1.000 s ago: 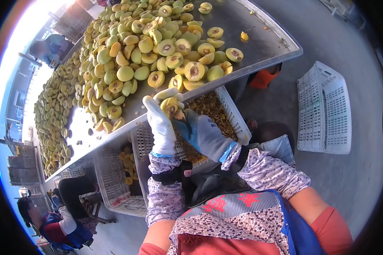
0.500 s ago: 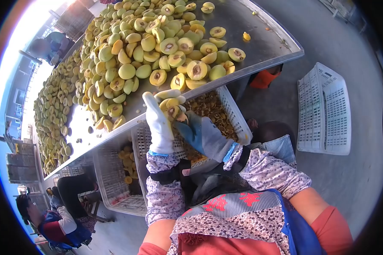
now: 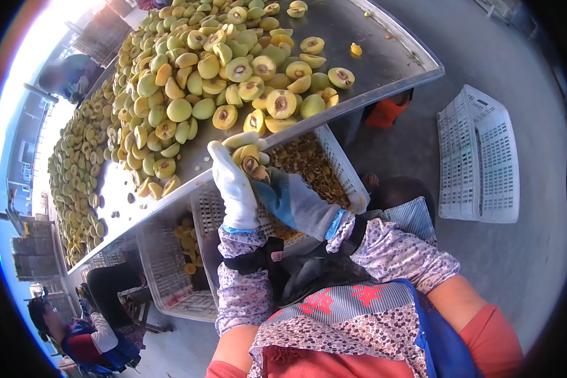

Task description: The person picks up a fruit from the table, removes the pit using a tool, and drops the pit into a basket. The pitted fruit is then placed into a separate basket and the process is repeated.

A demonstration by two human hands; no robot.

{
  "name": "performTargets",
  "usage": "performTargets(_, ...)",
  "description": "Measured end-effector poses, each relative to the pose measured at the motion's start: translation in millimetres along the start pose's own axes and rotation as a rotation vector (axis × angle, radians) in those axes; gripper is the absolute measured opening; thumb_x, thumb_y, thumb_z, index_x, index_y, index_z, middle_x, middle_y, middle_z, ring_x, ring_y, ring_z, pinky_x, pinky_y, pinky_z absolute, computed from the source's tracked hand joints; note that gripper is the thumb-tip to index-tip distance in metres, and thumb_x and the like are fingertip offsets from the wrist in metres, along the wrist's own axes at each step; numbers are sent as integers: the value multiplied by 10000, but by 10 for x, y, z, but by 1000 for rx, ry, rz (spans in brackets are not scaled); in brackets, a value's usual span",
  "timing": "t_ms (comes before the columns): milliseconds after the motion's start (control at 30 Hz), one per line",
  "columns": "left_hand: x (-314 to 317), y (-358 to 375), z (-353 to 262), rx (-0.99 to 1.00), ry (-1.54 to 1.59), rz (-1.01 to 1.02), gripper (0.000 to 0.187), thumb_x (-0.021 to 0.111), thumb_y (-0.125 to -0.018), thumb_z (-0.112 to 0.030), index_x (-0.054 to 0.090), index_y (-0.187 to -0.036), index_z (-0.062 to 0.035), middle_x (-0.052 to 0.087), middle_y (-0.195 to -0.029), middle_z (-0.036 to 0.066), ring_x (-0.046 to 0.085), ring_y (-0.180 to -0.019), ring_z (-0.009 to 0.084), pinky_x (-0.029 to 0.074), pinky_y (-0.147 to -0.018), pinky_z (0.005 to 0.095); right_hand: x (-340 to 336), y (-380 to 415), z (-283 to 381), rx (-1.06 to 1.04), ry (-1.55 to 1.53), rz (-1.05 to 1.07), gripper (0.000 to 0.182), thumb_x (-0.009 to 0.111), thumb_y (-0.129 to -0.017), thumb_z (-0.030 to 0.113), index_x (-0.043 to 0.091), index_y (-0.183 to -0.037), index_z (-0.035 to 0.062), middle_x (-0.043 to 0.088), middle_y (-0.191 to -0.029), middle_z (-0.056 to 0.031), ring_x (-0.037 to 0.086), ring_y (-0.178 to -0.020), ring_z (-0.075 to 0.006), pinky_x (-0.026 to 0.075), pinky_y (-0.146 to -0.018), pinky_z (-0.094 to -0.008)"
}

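My left hand (image 3: 233, 186), in a white glove, is closed around a yellow-green stone fruit half (image 3: 250, 165), cut side showing with brown at its centre. Pressed against that fruit from the right is my right hand (image 3: 286, 196), in a blue-and-grey glove. Its fingers are curled, and whatever they grip is hidden. Both hands are just off the near edge of a metal table (image 3: 384, 82). A large heap of halved fruit (image 3: 179, 110) covers much of the table. Under my hands, a white plastic crate (image 3: 341, 165) holds many brownish fruit pieces (image 3: 312, 160).
Another crate (image 3: 170, 277) with some yellow pieces stands under the table to the left. Stacked white crates (image 3: 479, 157) stand on the floor at right, near an orange container (image 3: 387, 113). A co-worker (image 3: 85, 334) sits at lower left; another person (image 3: 69, 75) is across the table.
The whole view has shifted slightly, so the table and heap appear a little further left and up. Both hands remain together on the fruit, with little visible change in grip.
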State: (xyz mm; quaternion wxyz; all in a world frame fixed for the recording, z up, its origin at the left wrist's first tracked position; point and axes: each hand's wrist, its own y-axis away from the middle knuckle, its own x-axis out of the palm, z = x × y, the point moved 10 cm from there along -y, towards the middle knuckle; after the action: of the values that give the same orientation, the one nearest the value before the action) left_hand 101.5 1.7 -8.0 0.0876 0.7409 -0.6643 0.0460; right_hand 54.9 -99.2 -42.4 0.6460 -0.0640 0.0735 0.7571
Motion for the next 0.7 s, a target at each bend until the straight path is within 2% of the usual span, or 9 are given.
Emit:
performTargets(200, 44, 38, 33, -72, -31, 81, 761, 274, -1029, -632, 668, -975, 17, 680, -808, 126, 580, -624, 137, 489, -597, 231, -113, 45, 34, 105, 319, 92, 549, 527, -958, 554, 604, -1201, 68, 698, -912, -243, 676, -860, -438, 547, -743, -509)
performTargets(233, 19, 28, 26, -72, -31, 82, 761, 274, -1029, -632, 668, -975, 17, 680, -808, 126, 580, -624, 137, 489, -597, 231, -104, 44, 4, 105, 319, 91, 549, 527, -958, 554, 604, -1201, 68, 698, -912, -243, 676, -860, -438, 547, -743, -509)
performTargets(300, 7, 20, 134, -192, -61, 137, 748, 270, -1040, -593, 676, -943, 28, 667, -758, 114, 567, -597, 141, 487, -577, 256, -74, 36, -76, 106, 330, 88, 546, 536, -956, 549, 603, -1204, 68, 696, -914, -245, 671, -854, -447, 543, -736, -508)
performTargets(433, 33, 25, 99, -150, -155, 167, 749, 268, -1041, -592, 680, -941, 26, 658, -730, 107, 552, -582, 135, 472, -563, 253, -1, 70, -112, 87, 254, 70, 522, 533, -961, 535, 616, -1186, 72, 697, -928, -243, 669, -884, -449, 542, -759, -503)
performTargets(500, -10, 35, 113, -158, -123, 63, 745, 268, -1042, -589, 684, -932, 18, 661, -739, 111, 546, -581, 135, 466, -561, 253, 87, 44, -111, 47, 46, 51, 492, 537, -963, 516, 642, -1157, 77, 699, -947, -241, 667, -924, -444, 541, -789, -491)
performTargets(633, -8, 42, 90, -152, -79, 90, 719, 307, -1038, -596, 690, -942, 5, 683, -784, 113, 545, -581, 115, 471, -567, 233, 1, 50, -109, 138, 154, 76, 480, 541, -962, 510, 662, -1138, 80, 701, -965, -240, 665, -959, -438, 541, -814, -476)
performTargets(700, 19, 29, 1, -74, -154, 117, 697, 306, -1045, -571, 681, -1021, 15, 693, -820, 111, 554, -613, 111, 468, -579, 229, -27, 32, -104, 126, 171, 66, 495, 546, -956, 521, 665, -1146, 80, 702, -976, -243, 665, -962, -439, 542, -815, -471)
